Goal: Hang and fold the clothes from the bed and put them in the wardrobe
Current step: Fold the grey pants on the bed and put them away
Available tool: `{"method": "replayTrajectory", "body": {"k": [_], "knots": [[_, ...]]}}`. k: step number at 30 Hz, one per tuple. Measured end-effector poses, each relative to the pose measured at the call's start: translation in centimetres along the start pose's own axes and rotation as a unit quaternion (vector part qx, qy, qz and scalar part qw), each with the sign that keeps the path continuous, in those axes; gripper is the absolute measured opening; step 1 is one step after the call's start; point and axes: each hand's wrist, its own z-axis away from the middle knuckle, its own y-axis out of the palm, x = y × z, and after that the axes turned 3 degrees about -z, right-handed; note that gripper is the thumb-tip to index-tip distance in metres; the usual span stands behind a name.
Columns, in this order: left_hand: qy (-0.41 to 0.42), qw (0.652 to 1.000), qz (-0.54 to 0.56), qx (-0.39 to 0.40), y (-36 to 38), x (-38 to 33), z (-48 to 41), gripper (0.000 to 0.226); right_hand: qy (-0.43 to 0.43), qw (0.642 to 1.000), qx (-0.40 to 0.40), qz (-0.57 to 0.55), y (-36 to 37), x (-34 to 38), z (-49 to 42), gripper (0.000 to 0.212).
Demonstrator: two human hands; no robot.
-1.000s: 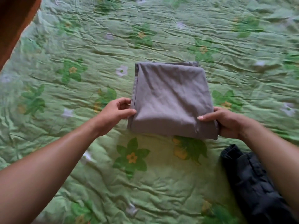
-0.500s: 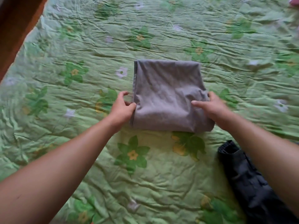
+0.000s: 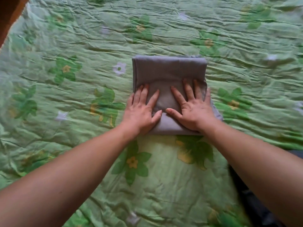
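My fingers [image 3: 188, 90] lie straight and spread, holding nothing. My left hand [image 3: 141, 110] and right hand [image 3: 193, 108] press side by side on the near half of the folded grey fabric bundle [image 3: 168, 69]. The rest lies beyond my fingertips on the green floral quilt [image 3: 82, 79], equally near either hand.

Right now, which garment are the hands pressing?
The folded grey garment, flat under the left hand and right hand; the dark garment lies by the right forearm.

- Bare green bedspread [image 3: 49, 112] lay open left, beyond and right of the folded grey garment [image 3: 168, 69].
- A dark garment [image 3: 252, 203] crowded the near right corner.
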Motion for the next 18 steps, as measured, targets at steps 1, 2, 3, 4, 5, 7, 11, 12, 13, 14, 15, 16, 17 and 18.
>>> {"method": "replayTrajectory", "body": {"k": [1,2,3,4,5,7,11,12,13,14,15,16,17,18], "knots": [[-0.001,0.999,-0.002,-0.033,-0.9,0.2,-0.6,0.071,0.001,0.999,-0.036,-0.005,-0.7,-0.1,-0.1,0.080],[-0.002,0.997,-0.004,-0.075,-2.0,0.5,-1.6,0.067,0.005,0.996,-0.087,-0.016,-1.6,-0.3,-0.6,0.076],[-0.004,0.993,-0.009,-0.115,-3.1,0.9,-3.1,0.065,0.012,0.990,-0.140,-0.032,-2.6,-0.6,-1.4,0.070],[-0.005,0.991,-0.014,-0.137,-4.0,1.4,-4.9,0.066,0.025,0.985,-0.167,-0.049,-3.5,-1.0,-2.7,0.067],[-0.004,0.992,-0.012,-0.128,-4.7,1.8,-6.7,0.069,0.041,0.984,-0.163,-0.059,-4.3,-1.5,-4.1,0.067],[-0.003,0.999,0.019,-0.044,-5.3,2.4,-9.8,0.075,0.078,0.990,-0.091,-0.067,-5.1,-2.6,-6.7,0.076],[-0.005,0.997,0.048,0.057,-4.7,3.4,-12.1,0.083,0.106,0.984,0.024,-0.141,-4.8,-3.9,-8.5,0.083],[-0.008,0.997,0.055,0.047,-4.9,3.6,-12.1,0.085,0.104,0.983,0.011,-0.150,-5.0,-3.9,-8.5,0.081],[-0.009,0.997,0.068,0.042,-5.2,3.6,-12.1,0.088,0.101,0.982,-0.004,-0.160,-5.3,-3.9,-8.5,0.080],[-0.008,0.995,0.083,0.048,-5.6,3.6,-12.0,0.090,0.096,0.981,-0.010,-0.167,-5.9,-3.7,-8.3,0.078],[-0.004,0.993,0.098,0.058,-6.3,3.6,-11.8,0.090,0.087,0.981,-0.007,-0.175,-6.7,-3.7,-8.0,0.077],[-0.001,0.990,0.117,0.073,-7.0,3.7,-11.8,0.087,0.077,0.979,0.001,-0.188,-7.5,-3.8,-7.8,0.074],[-0.001,0.985,0.146,0.087,-7.8,3.9,-11.7,0.080,0.071,0.976,0.004,-0.206,-8.4,-3.8,-7.6,0.068],[-0.007,0.978,0.184,0.100,-8.8,4.0,-11.4,0.071,0.068,0.972,-0.001,-0.225,-9.3,-3.9,-7.2,0.060]]}}
